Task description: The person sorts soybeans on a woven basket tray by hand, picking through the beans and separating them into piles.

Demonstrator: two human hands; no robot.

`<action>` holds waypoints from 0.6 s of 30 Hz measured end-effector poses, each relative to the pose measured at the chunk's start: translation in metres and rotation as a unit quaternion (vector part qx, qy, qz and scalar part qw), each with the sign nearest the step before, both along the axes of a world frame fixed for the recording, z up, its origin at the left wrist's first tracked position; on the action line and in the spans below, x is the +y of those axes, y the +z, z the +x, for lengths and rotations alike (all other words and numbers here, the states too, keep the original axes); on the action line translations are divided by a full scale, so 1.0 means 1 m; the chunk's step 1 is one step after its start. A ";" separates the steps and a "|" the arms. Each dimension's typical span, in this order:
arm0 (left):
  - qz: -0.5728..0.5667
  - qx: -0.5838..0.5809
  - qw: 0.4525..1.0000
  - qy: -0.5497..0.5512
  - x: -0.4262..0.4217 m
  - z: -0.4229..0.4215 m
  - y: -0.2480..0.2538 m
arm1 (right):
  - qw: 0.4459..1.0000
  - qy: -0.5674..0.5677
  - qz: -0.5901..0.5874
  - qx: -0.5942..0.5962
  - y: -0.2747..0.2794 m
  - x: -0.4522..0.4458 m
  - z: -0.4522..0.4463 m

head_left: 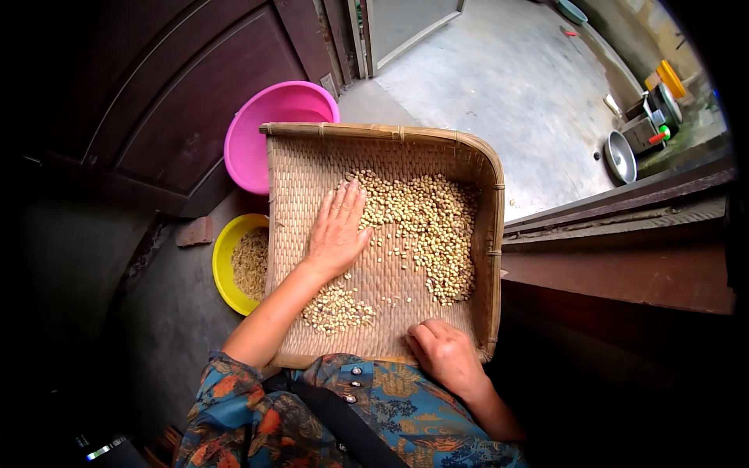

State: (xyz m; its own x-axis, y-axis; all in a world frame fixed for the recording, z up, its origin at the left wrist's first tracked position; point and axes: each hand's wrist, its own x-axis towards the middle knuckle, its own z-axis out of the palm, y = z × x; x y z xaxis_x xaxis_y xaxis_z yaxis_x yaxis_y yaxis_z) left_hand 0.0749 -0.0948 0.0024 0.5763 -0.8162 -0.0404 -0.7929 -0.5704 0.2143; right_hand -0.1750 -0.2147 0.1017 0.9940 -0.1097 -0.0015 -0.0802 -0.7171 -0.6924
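A woven bamboo winnowing basket (390, 327) with a bound rim lies across the lap. Pale yellowish beans (417, 204), some darker, spread thickly over its far and right parts. A smaller patch of beans (337, 310) lies at the near left. My left hand (337, 230) rests flat, fingers stretched out, at the left edge of the larger heap. Curled at the near right of the basket is my right hand (446, 352), its fingers closed. Whatever it may hold is hidden by the fingers.
A pink basin (248, 144) stands beyond the basket's left corner. Below it, a yellow basin (226, 269) contains brownish bits, near a brick piece (195, 232). Dark door panels (195, 93) rise at left. Past a wooden sill (624, 257), a metal bowl (620, 157) sits on the floor.
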 end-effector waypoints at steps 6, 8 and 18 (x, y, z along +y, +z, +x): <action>0.016 -0.008 1.000 0.009 0.027 0.014 0.002 | 1.000 0.004 -0.025 0.008 -0.003 0.000 -0.002; 0.028 -0.029 0.999 0.011 0.033 0.023 -0.001 | 1.000 0.003 -0.026 0.012 -0.003 0.001 -0.002; -0.047 0.047 0.998 0.002 0.056 0.029 0.008 | 1.000 -0.010 -0.013 0.005 -0.004 0.002 0.001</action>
State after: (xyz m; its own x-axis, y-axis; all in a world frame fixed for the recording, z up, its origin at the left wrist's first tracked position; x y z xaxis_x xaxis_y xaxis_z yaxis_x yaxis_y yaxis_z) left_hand 0.1040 -0.0384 0.0105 0.5761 -0.8172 -0.0170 -0.7654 -0.5467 0.3397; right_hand -0.1743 -0.2127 0.0974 0.9915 -0.1301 -0.0092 -0.1024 -0.7331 -0.6723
